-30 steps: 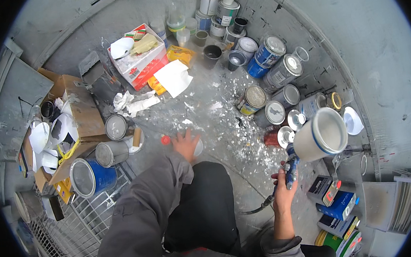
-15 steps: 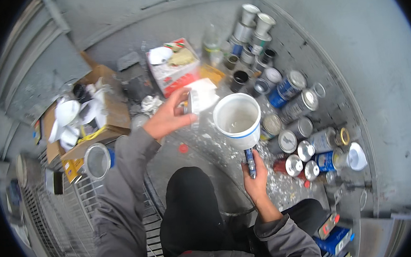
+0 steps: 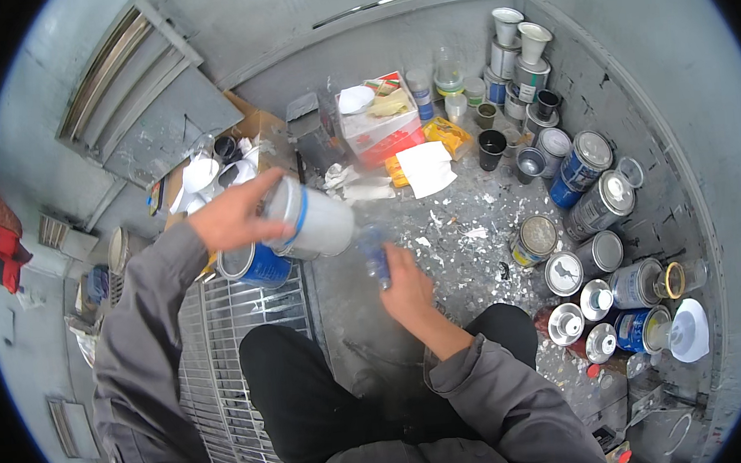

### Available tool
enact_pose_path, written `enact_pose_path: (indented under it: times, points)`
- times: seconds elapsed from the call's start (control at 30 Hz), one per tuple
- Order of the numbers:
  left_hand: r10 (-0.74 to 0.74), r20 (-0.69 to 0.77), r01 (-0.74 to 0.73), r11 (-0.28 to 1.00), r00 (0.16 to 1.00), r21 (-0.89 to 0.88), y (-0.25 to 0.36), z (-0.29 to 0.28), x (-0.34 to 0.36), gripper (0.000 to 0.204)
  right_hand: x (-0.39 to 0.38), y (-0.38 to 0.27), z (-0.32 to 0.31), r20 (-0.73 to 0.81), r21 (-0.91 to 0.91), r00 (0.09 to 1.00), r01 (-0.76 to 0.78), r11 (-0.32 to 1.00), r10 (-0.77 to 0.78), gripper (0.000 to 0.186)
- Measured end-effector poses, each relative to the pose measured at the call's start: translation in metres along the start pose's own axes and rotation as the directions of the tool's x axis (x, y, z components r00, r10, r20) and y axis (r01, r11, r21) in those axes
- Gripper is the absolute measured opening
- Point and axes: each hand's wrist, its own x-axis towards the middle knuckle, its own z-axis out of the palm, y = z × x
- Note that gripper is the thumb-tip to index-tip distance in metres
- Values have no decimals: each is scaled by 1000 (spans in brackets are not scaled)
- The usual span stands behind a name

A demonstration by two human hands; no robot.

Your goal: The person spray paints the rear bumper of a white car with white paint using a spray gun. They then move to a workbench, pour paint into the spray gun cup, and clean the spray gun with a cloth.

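My left hand grips the lidded end of a translucent white paint cup with a blue ring. The cup lies nearly on its side in the air, its other end toward my right hand. My right hand is closed around a blurred blue handle, which looks like that of a spray gun. Motion blur hides how cup and handle meet. Below the cup stands a blue can beside the wire grate.
Several paint cans stand along the right wall. At the back are a red and white box, white paper and a black cup. A cardboard box of waste sits at left, near a wire grate.
The cup has moved left and tipped from upright onto its side. My left hand, earlier holding a lid apart from it, is now at its lidded end. The view has shifted.
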Motion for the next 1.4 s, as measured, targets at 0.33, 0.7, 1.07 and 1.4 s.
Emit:
enact_pose_path:
  times: [0.33,0.7,1.07,1.4]
  points:
    - [483,310,-562,565,819,603,78,13,-51,102,19,48,-28,28,380,895,403,832,-446,59]
    - [430,-416,-436,896,801,88,-54,61,140,57,47,94,-68,-252,230,961,-52,972,111,51]
    - [275,-309,-120,890,911,440,-244,326,387,38,-43,85,-152,-422,624,575,-377,685,701,16]
    - [-5,-118,-72,767,993,-637,-249,249,400,28,-16,63,-125,-291,609,696,-394,688,656,38]
